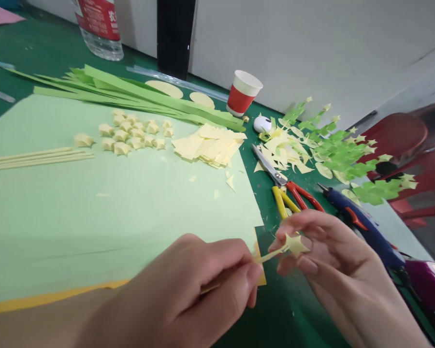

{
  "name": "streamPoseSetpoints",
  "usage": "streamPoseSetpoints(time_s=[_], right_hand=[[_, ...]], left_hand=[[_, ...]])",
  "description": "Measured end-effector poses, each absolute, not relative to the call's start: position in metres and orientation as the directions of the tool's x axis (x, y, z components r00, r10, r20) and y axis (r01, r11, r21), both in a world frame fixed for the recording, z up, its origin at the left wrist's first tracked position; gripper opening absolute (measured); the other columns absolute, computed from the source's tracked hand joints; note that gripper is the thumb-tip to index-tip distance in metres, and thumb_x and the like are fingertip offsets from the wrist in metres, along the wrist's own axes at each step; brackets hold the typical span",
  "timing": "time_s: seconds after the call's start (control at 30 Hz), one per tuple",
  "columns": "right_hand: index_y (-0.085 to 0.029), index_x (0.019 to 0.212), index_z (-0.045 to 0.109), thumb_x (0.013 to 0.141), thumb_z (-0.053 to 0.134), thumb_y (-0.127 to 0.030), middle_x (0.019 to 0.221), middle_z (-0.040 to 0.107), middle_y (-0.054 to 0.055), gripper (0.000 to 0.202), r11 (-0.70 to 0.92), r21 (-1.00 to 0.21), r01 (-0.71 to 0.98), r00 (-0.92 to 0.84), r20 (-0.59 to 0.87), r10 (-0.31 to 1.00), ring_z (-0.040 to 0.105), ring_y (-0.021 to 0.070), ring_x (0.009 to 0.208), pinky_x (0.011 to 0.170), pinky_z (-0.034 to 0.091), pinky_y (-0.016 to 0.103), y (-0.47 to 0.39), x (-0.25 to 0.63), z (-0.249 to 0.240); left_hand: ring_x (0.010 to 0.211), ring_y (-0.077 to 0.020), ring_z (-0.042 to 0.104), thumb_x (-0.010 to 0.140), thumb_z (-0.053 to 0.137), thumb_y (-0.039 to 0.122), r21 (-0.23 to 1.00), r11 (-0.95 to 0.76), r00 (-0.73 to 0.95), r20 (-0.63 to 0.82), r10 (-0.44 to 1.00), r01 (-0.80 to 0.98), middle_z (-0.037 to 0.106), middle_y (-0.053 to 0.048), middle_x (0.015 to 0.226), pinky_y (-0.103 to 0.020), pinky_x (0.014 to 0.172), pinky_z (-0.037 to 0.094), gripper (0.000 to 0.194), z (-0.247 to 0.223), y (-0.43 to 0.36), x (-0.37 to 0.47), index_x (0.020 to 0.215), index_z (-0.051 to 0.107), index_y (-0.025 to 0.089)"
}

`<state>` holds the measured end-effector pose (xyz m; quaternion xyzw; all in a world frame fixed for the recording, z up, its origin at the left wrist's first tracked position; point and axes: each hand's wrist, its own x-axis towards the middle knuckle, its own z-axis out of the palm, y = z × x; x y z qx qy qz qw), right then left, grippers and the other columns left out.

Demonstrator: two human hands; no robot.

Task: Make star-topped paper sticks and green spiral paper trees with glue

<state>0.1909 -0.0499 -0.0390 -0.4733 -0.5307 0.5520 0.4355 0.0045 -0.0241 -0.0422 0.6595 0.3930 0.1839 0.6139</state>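
Observation:
My left hand (199,285) is closed around a thin pale-yellow paper stick (270,255), whose end points right. At that end sits a small pale-yellow folded paper star (296,245), touching the stick. The thumb and fingers of my right hand (333,261) are curled about the star and grip it at its edge. Several more puffy paper stars (121,135) lie in a cluster on the light green sheet (130,208). Left of them are several thin paper sticks (32,158). A pile of pale-yellow paper pieces (208,145) lies to their right.
Green paper strips (130,94) lie along the back, near a red-and-white paper cup (243,92) and a water bottle (99,29). Scissors (275,174), pliers (284,200) and a blue glue gun (366,229) rest at right. Behind them are paper scraps (286,150) and star-tipped green paper plants (355,150).

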Motion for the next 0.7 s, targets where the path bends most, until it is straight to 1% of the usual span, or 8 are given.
streamPoseSetpoints(time_s=[0.07,0.13,0.2,0.37,0.47,0.57,0.7], right_hand=[[-0.036,0.101,0.062,0.080,0.062,-0.019,0.090,0.064,-0.004,0.027,-0.061,-0.997,0.050,-0.160,-0.068,0.985,0.064,0.0077,0.075,0.066,0.054,0.012,-0.050,0.191,-0.040],[-0.036,0.097,0.064,0.079,0.063,-0.018,0.091,0.064,-0.004,0.025,-0.063,-0.995,0.082,-0.143,-0.074,0.987,0.063,0.0076,0.073,0.065,0.054,0.012,-0.049,0.190,-0.041],[-0.033,0.091,0.066,0.077,0.065,-0.016,0.091,0.063,-0.004,0.022,-0.058,-0.996,0.072,-0.128,-0.067,0.989,0.063,0.0076,0.073,0.064,0.053,0.011,-0.049,0.189,-0.040],[-0.032,0.084,0.067,0.076,0.068,-0.017,0.087,0.065,-0.005,0.017,-0.135,-0.990,-0.042,-0.115,-0.129,0.985,0.063,0.0064,0.078,0.068,0.051,0.009,-0.049,0.185,-0.038],[-0.033,0.083,0.067,0.074,0.069,-0.018,0.085,0.066,-0.005,0.018,-0.136,-0.991,-0.012,-0.108,-0.134,0.985,0.062,0.0070,0.078,0.068,0.051,0.010,-0.049,0.183,-0.037],[-0.032,0.081,0.068,0.071,0.071,-0.018,0.082,0.067,-0.005,0.017,-0.108,-0.993,0.039,-0.067,-0.111,0.992,0.062,0.0082,0.073,0.064,0.052,0.012,-0.048,0.181,-0.037],[-0.032,0.076,0.068,0.068,0.073,-0.017,0.078,0.068,-0.007,0.019,-0.097,-0.993,0.074,-0.043,-0.100,0.994,0.062,0.0075,0.070,0.060,0.051,0.011,-0.048,0.180,-0.036]], left_hand=[[0.041,-0.0106,0.024,0.084,0.030,0.033,0.954,0.074,0.619,-0.247,0.746,0.291,0.029,0.006,0.045,-0.023,0.039,0.018,0.029,-0.043,-0.024,0.005,0.059,0.040,0.022],[0.040,-0.0110,0.023,0.084,0.030,0.038,0.952,0.073,0.615,-0.249,0.749,0.297,0.024,0.006,0.043,-0.024,0.039,0.018,0.032,-0.044,-0.024,0.005,0.058,0.041,0.022],[0.038,-0.0113,0.023,0.083,0.032,0.041,0.946,0.075,0.609,-0.262,0.749,0.315,0.021,0.006,0.041,-0.024,0.039,0.018,0.033,-0.045,-0.024,0.005,0.058,0.043,0.023],[0.039,-0.0097,0.029,0.081,0.034,0.038,0.960,0.084,0.609,-0.235,0.758,0.266,0.034,0.006,0.044,-0.020,0.038,0.021,0.030,-0.049,-0.023,0.005,0.058,0.045,0.022],[0.039,-0.0092,0.029,0.080,0.037,0.037,0.963,0.093,0.600,-0.230,0.766,0.251,0.036,0.007,0.044,-0.019,0.037,0.021,0.028,-0.051,-0.023,0.005,0.059,0.047,0.023],[0.039,-0.0091,0.031,0.079,0.039,0.038,0.961,0.093,0.585,-0.234,0.777,0.261,0.038,0.006,0.044,-0.018,0.037,0.023,0.028,-0.051,-0.024,0.005,0.058,0.048,0.022],[0.038,-0.0087,0.029,0.079,0.041,0.038,0.958,0.070,0.585,-0.226,0.779,0.277,0.035,0.006,0.042,-0.017,0.036,0.022,0.028,-0.050,-0.024,0.004,0.057,0.049,0.022]])
